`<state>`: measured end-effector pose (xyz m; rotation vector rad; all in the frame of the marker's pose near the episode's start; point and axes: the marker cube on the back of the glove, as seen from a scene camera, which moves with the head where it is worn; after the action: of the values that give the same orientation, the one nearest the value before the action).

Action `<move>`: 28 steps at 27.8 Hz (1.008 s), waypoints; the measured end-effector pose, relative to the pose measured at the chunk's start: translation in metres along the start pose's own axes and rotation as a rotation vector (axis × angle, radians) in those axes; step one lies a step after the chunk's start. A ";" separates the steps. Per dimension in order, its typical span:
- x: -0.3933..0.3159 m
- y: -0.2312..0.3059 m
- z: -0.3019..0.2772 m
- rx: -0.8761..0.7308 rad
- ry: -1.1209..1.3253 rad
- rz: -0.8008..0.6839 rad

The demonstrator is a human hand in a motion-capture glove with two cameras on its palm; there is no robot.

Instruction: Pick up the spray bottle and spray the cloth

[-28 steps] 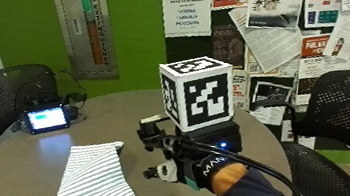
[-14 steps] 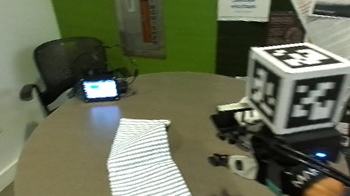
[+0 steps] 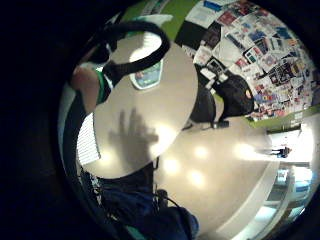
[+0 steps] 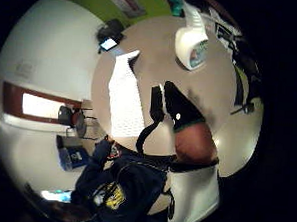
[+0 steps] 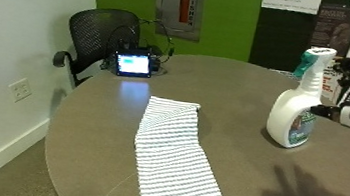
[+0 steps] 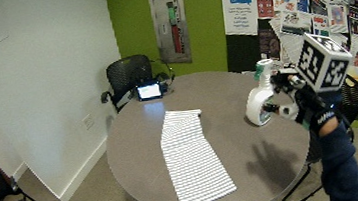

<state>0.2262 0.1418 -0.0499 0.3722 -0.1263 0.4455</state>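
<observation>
A white spray bottle (image 5: 296,110) with a teal trigger head stands upright on the right part of the round grey table (image 5: 243,86). A striped white cloth (image 5: 173,163) lies flat in a long strip from the table's middle to its near edge. My gloved right hand (image 6: 319,116) hovers above the table just right of the bottle (image 6: 259,103) and holds nothing. Its shadow on the tabletop shows spread fingers. From the palm, the bottle (image 4: 192,43) stands close by and the cloth (image 4: 125,102) lies beyond one extended finger (image 4: 188,125).
A small device with a lit screen (image 5: 132,64) and cables sits at the table's far edge. A black mesh chair (image 5: 99,33) stands behind it, another chair (image 6: 353,102) behind my arm. A white wall runs along the left.
The outside view has swung left, so the bottle now shows and my hand sits at the picture's right edge. The cloth lies as before.
</observation>
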 end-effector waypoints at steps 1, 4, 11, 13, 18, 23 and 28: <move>0.007 -0.007 -0.002 -0.026 -0.003 0.013; 0.024 -0.032 -0.003 -0.076 -0.006 0.045; 0.044 -0.100 0.027 -0.200 -0.174 0.069; 0.050 -0.114 0.052 -0.258 -0.292 0.057; 0.081 -0.141 0.112 -0.264 -0.654 0.053; 0.078 -0.153 0.143 -0.231 -1.005 0.019; 0.054 -0.153 0.154 -0.216 -1.089 -0.002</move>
<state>0.3360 -0.0230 0.0536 0.3672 -1.2214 0.1808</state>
